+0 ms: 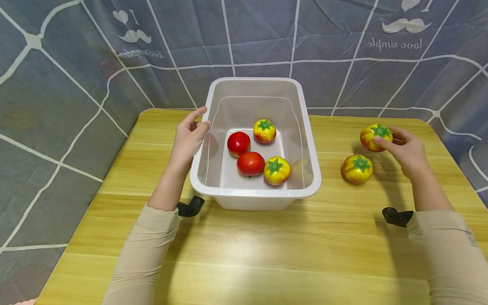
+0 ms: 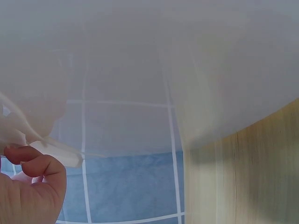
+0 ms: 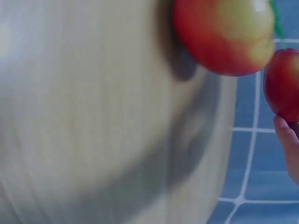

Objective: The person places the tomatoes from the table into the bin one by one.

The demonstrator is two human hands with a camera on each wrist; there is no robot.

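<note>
A white plastic bin (image 1: 253, 192) stands on the table, and my left hand (image 1: 189, 137) holds its left rim between thumb and fingers. The left wrist view shows that hand (image 2: 35, 186) at the rim, with the bin wall filling most of the picture. My right hand (image 1: 407, 151) pinches a yellow-red toy tomato (image 1: 369, 137) with a green leafy top, above the table. Just in front of it, a similar toy tomato (image 1: 357, 169) rests on the wood. The right wrist view has the held tomato (image 3: 284, 86) at its right edge and the resting one (image 3: 224, 35) nearer the camera.
Inside the bin lie two yellow-red tomatoes, one at the back (image 1: 264, 132) and one at the front right (image 1: 277, 173), beside two red fruits (image 1: 239, 144). The wooden table (image 1: 251, 254) meets a grey-blue patterned cloth (image 1: 263, 38) behind and at the sides.
</note>
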